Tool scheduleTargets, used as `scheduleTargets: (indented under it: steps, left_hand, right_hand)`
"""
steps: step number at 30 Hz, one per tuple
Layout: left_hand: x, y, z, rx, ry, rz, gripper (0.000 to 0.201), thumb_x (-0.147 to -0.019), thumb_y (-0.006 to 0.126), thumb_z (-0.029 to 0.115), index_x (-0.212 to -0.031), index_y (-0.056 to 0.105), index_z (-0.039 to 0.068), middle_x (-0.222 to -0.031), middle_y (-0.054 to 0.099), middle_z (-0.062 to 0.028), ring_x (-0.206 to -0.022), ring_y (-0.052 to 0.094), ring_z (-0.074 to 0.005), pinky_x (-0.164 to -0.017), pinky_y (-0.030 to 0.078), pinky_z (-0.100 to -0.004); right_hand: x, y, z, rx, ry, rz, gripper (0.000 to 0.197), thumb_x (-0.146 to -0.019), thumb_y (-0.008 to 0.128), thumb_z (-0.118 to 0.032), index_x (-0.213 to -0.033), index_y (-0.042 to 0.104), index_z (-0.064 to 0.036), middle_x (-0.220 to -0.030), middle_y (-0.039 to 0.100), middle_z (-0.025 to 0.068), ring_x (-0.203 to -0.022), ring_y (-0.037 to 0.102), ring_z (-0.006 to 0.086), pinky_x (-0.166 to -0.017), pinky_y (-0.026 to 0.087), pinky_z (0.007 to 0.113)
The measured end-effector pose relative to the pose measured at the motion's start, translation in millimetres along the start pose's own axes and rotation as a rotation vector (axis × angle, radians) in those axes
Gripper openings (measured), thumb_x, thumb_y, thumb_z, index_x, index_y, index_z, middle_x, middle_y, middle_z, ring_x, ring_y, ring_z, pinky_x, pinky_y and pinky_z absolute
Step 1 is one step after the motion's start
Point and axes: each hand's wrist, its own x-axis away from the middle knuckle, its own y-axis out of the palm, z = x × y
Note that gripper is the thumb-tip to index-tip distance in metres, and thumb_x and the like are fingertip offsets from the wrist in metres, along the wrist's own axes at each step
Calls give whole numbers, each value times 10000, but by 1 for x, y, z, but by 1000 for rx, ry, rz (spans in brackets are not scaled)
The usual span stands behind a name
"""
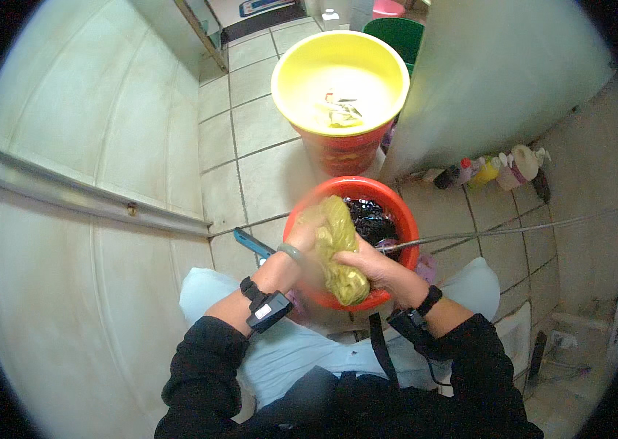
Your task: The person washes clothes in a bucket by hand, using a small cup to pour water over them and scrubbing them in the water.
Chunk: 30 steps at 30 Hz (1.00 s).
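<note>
Bunched and wet-looking, a yellow-green cloth [340,252] is held between my two hands over a red basin [405,205]. My right hand [371,263] grips its near side, thumb lying across the folds. On the left side of the bundle, my left hand [309,234] is closed on it too, though motion blurs its fingers. Dark, shiny wet fabric [371,219] lies in the basin. A grey hose [462,234] runs in from the right and ends inside the basin beside my right hand; its end is partly hidden.
Beyond the basin stands a tall red bucket [345,150] with a yellow inside and small items at its bottom. Several bottles [495,170] line the wall at the right. A blue-handled tool [253,241] lies left of the basin. A green bin [400,36] stands behind.
</note>
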Motion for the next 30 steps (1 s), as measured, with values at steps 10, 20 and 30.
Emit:
scheduleTargets:
  steps: [10,20,30]
  left_hand:
    - [21,-17,-19,-6,-231,52,284,-902,469,229,-1128,550,77,-1090,597,-126,-1013,574,-279,-889,461,-488]
    - [26,4,3,91,-195,-38,424,-879,559,360,-1205,500,94,-1179,561,-112,-1077,546,-291,-930,418,-526]
    - [41,33,43,226,-82,-282,391,-883,530,221,-1213,468,20,-1174,561,-160,-1064,565,-283,-924,465,-437]
  right_hand:
    - [7,-13,21,1360,122,147,588,-681,701,-206,-1168,428,-21,-1065,538,233,-937,578,393,-775,482,460]
    - [15,-8,8,1471,-217,84,651,-738,675,-184,-1282,365,-6,-1187,469,220,-1063,498,354,-921,406,409]
    - [6,-60,-22,253,30,425,390,-959,413,-362,-1245,439,-99,-1145,535,59,-942,570,156,-819,468,309]
